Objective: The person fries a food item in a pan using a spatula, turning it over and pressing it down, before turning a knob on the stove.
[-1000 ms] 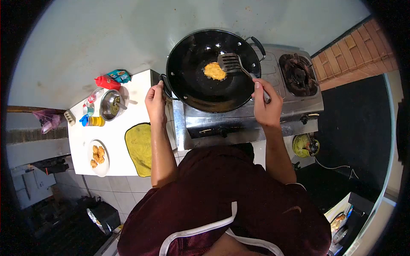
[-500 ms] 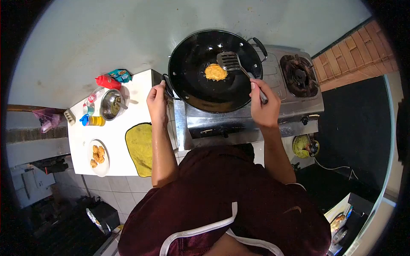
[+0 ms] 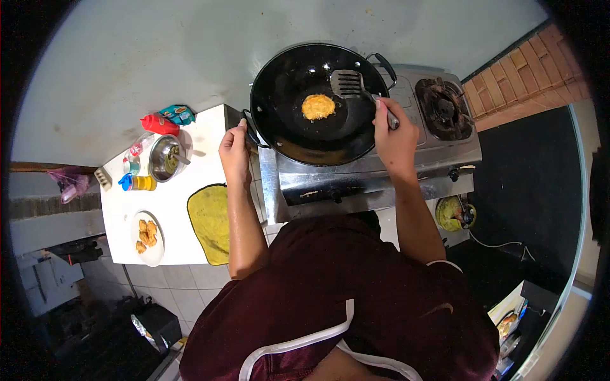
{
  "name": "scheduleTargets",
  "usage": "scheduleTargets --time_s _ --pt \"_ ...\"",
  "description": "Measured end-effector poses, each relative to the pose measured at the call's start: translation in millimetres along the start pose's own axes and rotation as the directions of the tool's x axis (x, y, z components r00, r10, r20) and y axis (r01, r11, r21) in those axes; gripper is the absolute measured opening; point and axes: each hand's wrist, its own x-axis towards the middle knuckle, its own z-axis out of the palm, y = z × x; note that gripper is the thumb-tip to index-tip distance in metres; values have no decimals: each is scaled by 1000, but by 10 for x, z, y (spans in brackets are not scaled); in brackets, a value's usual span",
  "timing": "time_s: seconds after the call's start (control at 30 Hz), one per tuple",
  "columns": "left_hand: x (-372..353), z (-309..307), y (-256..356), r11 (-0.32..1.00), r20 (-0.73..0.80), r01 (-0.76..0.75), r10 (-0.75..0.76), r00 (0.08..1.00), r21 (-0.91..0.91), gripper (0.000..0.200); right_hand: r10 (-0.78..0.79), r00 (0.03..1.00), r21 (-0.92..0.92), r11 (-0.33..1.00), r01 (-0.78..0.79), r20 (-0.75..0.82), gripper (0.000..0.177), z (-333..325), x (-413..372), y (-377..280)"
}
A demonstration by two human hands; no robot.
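Note:
A black two-handled wok (image 3: 286,136) sits on the left side of a steel gas stove (image 3: 381,181). One golden fried patty (image 3: 318,107) lies in its middle. My left hand (image 3: 235,149) is closed around the wok's left handle. In my right hand (image 3: 397,136) is a slotted metal spatula (image 3: 347,84), gripped by its handle. The spatula's head hangs over the wok to the upper right of the patty, apart from it.
Left of the stove, a white table (image 3: 184,216) bears a plate of fried pieces (image 3: 147,238), a metal bowl (image 3: 166,159), a red bottle (image 3: 159,124), a yellow bottle with blue cap (image 3: 136,182) and a yellow-green cloth (image 3: 208,222). A bare burner (image 3: 445,109) is at right.
The spatula has moved up and right, away from the patty. The patty sits slightly further left in the wok. My left hand has stayed on the handle.

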Motion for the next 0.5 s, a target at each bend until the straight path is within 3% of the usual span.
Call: scheduleTargets --time_s 0.17,0.23,0.3,0.5 --pt "-4 -16 -30 1000 13 -3 3 1000 -31 25 -59 998 -48 997 58 -19 20 199 37 144" --pt "5 -31 -30 1000 21 -19 20 1000 -20 25 -14 1000 -29 999 14 -5 21 198 18 69" --pt "15 -42 -26 1000 20 -31 31 999 -6 25 133 990 62 989 -137 54 22 145 20 -48" --pt "1 -30 -35 1000 -20 -7 7 1000 -26 23 177 983 93 979 -181 50 24 4 -16 -67"
